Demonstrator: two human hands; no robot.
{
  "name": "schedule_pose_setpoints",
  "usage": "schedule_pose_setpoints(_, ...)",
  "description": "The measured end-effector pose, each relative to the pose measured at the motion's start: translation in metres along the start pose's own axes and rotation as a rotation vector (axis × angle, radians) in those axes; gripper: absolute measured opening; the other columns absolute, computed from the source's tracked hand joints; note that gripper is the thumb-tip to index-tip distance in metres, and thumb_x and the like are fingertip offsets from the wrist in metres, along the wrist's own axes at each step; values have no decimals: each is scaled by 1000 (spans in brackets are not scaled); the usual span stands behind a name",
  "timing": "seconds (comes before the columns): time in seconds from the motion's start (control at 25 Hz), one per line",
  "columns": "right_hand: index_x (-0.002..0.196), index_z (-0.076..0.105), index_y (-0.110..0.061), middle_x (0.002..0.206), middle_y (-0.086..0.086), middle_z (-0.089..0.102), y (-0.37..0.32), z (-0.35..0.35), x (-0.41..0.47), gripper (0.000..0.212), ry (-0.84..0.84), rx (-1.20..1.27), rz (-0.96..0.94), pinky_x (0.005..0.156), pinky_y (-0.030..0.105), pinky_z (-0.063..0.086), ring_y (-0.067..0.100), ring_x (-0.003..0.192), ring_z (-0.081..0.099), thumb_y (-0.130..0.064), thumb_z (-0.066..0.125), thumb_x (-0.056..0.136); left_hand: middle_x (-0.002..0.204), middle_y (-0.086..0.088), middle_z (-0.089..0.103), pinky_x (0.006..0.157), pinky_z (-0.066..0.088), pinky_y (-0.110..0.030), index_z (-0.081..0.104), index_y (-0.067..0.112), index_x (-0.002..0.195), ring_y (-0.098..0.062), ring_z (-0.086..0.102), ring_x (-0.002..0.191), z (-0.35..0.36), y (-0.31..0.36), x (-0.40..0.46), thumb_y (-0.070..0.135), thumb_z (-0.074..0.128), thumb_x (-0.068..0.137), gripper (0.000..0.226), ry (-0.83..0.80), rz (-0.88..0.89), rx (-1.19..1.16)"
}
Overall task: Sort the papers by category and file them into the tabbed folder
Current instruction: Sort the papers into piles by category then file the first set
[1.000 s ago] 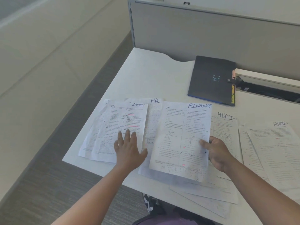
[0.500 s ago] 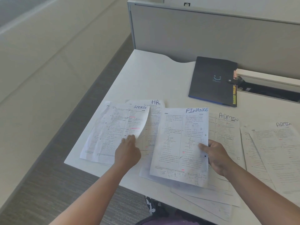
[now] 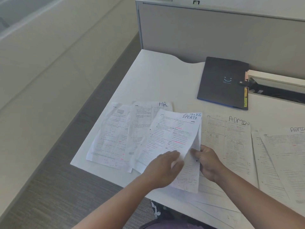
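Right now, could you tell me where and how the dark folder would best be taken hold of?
Grip the folder by its near-left corner, coming from the front. It lies flat and closed on the desk, with bare desk there to slip fingers under. The right edge carries the snap strap and tabs and sits against the cable tray, so probably avoid that side.

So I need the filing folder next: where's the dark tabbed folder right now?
The closed dark tabbed folder lies at the desk's far side by the grey partition, beyond the handwritten ADMIN sheet.
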State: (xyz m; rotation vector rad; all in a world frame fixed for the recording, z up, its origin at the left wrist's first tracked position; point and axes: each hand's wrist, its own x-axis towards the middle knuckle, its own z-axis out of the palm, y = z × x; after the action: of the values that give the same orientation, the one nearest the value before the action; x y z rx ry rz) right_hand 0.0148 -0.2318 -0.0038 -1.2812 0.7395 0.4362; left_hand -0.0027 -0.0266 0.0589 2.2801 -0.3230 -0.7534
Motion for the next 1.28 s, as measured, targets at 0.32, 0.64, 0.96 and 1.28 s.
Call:
schedule_pose_setpoints(0.32,129,67,1,123,23,74,7,-10,0,28,-99,138,99,98,57,56,42,116,70,-1,55,103,158,-11,44,119,31,-48,50,11,149,-33,38,146,-85,-117,30,34,56,104,51,588,-478,-76)
schedule_pose_setpoints(0.64,130,66,3,124,25,72,-3,-19,8,30,-55,164,72,86,51,61,43,117,68,-1,57,101,170,3,-28,125,-5,-60,-16,37,162,-33,-24,157,-70,-153,38,77,23,96,86,177,-391,470)
schedule_pose_setpoints(0.96,127,68,0,121,22,75,-22,-23,18,28,-7,169,37,81,47,62,39,111,72,-3,57,102,165,10,-36,123,-15,-63,-21,32,161,-26,-34,153,-98,-154,81,86,31,89,104,147,-396,383)
schedule_pose_setpoints(1.28,127,69,-1,121,20,75,-37,-22,32,28,21,175,8,78,44,62,39,112,72,-3,58,101,169,8,-29,122,-11,-63,-16,31,163,-27,-28,156,-123,-147,125,86,44,86,112,164,-355,361)
